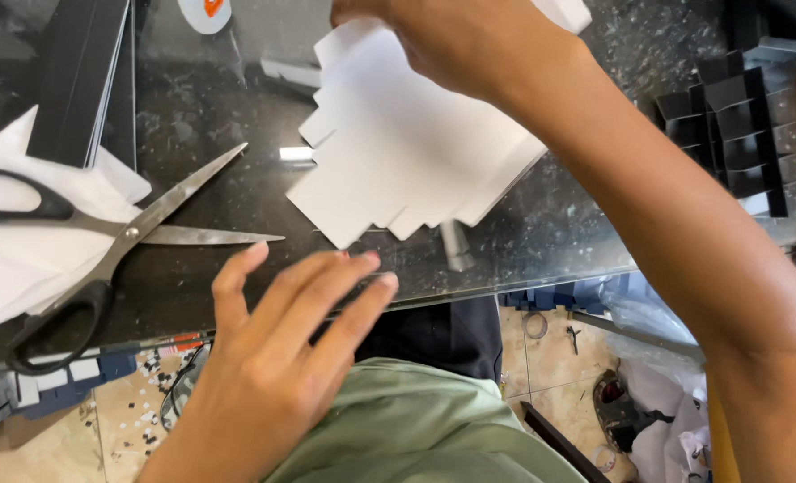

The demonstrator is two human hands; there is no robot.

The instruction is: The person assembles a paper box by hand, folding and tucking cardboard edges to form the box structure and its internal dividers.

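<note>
Right hand (452,36) has its grip closed on a fanned stack of white cards (407,152) over the far-centre glass tabletop (523,233), left hand (291,331) flat & open at near edge, scissors (121,237) lying left.

Soft daylight falls evenly, bright on the white card stack (407,143) under the right hand (452,36). Beyond the left hand's fingertips (362,264) the glass table (550,224) shows pale glare (and speckled reflections). Both hands are slightly motion-blurred; shadows are faint.
</note>
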